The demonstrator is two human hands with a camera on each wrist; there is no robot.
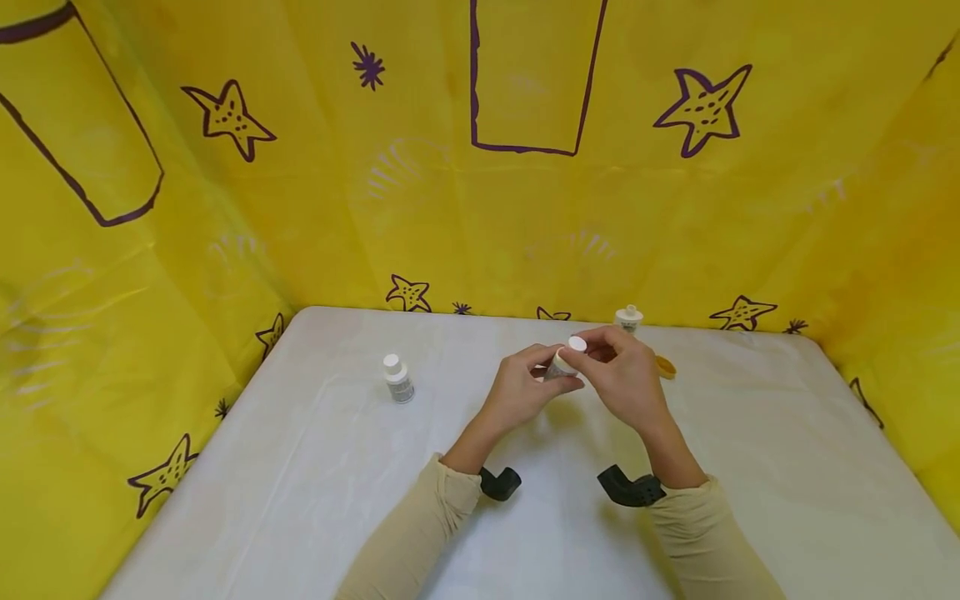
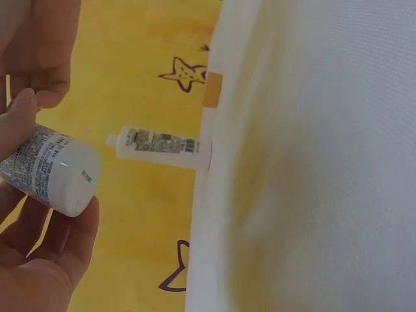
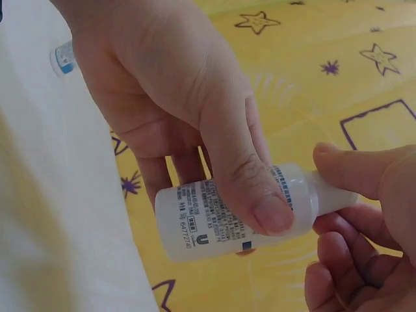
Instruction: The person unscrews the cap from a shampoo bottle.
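Note:
My left hand grips the body of a small white bottle, its thumb lying along the printed label. The bottle is raised above the table and tilted; its base faces the camera in the left wrist view. Thumb and fingers of my right hand pinch the white cap at the bottle's top. The cap sits on the bottle's neck. Beyond the right hand stands a white bottle with a narrow tip, partly hidden in the head view.
Another small white bottle stands upright on the white-covered table, left of my hands. An orange object lies to the right, partly behind the right hand. Yellow sheeting with drawn starfish rises around the table's back and sides.

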